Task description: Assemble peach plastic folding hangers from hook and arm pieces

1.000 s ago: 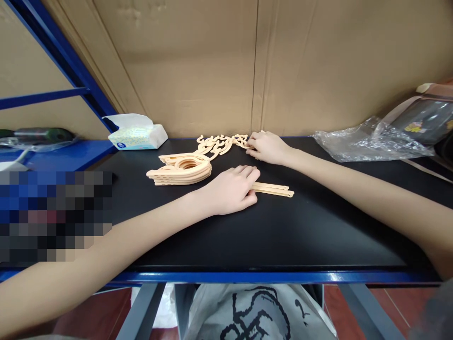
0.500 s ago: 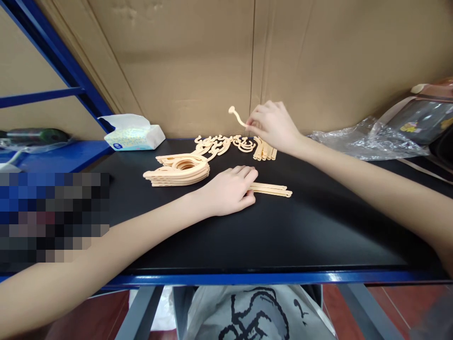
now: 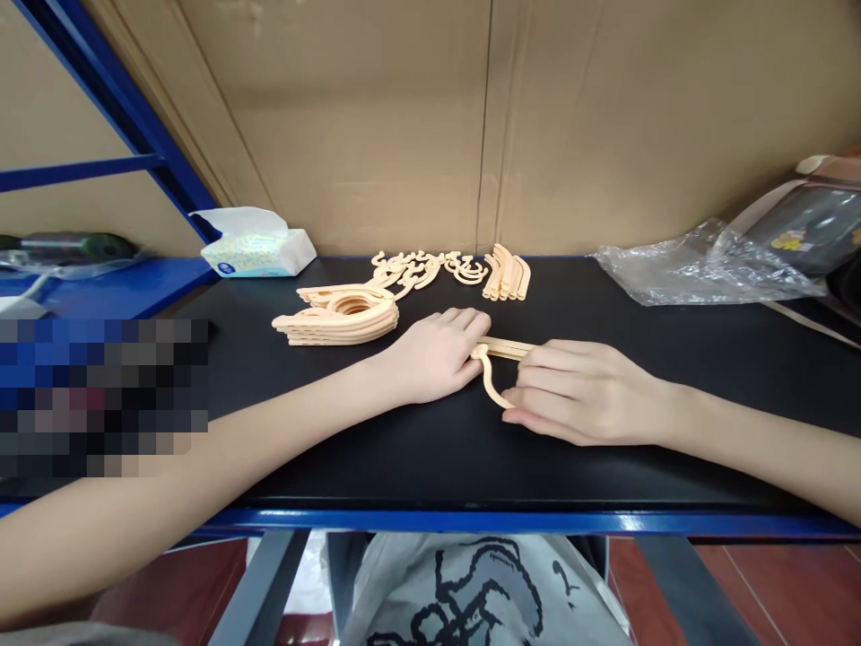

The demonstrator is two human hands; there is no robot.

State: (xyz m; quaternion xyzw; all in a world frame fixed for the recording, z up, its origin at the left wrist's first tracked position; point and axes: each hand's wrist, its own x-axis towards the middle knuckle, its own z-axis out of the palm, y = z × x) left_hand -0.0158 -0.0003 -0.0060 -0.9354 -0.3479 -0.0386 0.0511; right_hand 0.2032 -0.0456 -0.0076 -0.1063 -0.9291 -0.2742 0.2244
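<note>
On the black tabletop, my left hand (image 3: 437, 356) is closed around one end of a pair of cream plastic hanger arms (image 3: 506, 346) lying side by side. My right hand (image 3: 588, 395) pinches a curved cream hanger hook (image 3: 491, 381) by its bent end. The hook's knobbed end touches the hanger arms beside my left fingers. Part of the arms is hidden behind my right hand, and whether the hook sits in them cannot be made out. To the left, a stack of folded cream hangers (image 3: 346, 330) lies near my left wrist.
Behind my hands are a pile of loose hanger hooks (image 3: 421, 269) and a bundle of hanger arms (image 3: 508, 276). A tissue pack (image 3: 259, 251) stands back left. Clear plastic wrap (image 3: 700, 267) and a bag (image 3: 817, 224) lie at right. Cardboard (image 3: 377, 126) walls the back.
My right hand has come down and toward me from above the pile, bringing the hook to the hanger arms. My left hand stays on the arms.
</note>
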